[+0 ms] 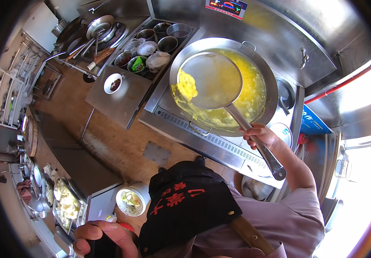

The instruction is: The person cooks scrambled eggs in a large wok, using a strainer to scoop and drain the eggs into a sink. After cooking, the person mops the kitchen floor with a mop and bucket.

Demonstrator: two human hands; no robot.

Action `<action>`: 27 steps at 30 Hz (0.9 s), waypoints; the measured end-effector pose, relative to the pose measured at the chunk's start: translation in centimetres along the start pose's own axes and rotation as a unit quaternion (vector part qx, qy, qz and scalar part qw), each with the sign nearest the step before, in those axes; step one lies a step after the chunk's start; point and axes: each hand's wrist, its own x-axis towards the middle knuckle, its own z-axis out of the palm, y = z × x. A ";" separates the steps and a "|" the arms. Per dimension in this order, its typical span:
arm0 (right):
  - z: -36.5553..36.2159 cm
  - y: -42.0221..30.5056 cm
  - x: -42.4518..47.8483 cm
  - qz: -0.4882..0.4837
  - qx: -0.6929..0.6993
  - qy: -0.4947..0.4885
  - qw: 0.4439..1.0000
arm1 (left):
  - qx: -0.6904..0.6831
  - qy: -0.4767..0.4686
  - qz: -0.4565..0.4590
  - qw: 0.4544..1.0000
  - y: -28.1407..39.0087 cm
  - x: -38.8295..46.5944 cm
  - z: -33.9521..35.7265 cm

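Note:
My right hand [258, 135] grips the metal handle of a large round fine-mesh strainer [216, 80]. The strainer's head is over a wide steel wok [271, 100] filled with yellow liquid [253, 84] with pale yellow flecks. A clump of yellow, egg-like food [187, 84] lies at the left side of the mesh. Whether the mesh touches the liquid, I cannot tell. Low at the left, near my body, my left hand [108, 233] has its fingers curled around a black object [103, 246]. Most of that object is cut off by the frame's lower edge, so its kind is unclear.
Left of the stove [185, 129] stand several seasoning containers [167, 44] and a white bowl [113, 83] with dark contents. A black pan [285, 93] sits right of the wok. A white bucket [133, 200] with scraps stands on the floor. Trays of cut vegetables [66, 200] line the left counter.

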 end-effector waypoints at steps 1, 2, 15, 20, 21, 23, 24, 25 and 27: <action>-0.5 0.0 -0.1 -0.005 0.006 0.004 1.000 | 0.022 -0.004 0.028 0.999 0.1 0.1 0.0; -0.9 0.0 -0.3 -0.011 0.014 0.008 1.000 | 0.045 -0.009 0.062 0.997 0.2 0.3 0.1; -1.9 3.4 -6.5 -0.104 0.064 0.097 0.988 | 0.274 0.123 0.474 0.828 -4.7 -0.9 -1.3; 1.2 8.4 -5.6 -0.124 0.072 0.140 0.980 | 0.076 0.173 0.317 0.929 -6.3 -1.4 1.7; 2.5 9.1 -5.5 -0.127 0.074 0.158 0.976 | 0.026 0.170 0.284 0.943 -6.2 -1.5 1.7; 4.3 11.5 -5.6 -0.153 0.160 0.117 0.968 | -0.084 0.177 0.213 0.957 -6.1 -1.7 2.0; 5.3 12.8 -5.9 -0.162 0.211 0.104 0.958 | -0.175 0.152 0.171 0.958 -6.2 -1.7 1.4; 6.4 14.3 -6.6 -0.173 0.266 0.091 0.944 | -0.271 0.122 0.130 0.946 -6.5 -1.7 0.8; 9.6 17.2 -9.1 -0.230 0.290 0.105 0.923 | -0.525 -0.076 -0.072 0.844 -7.8 -0.6 -1.5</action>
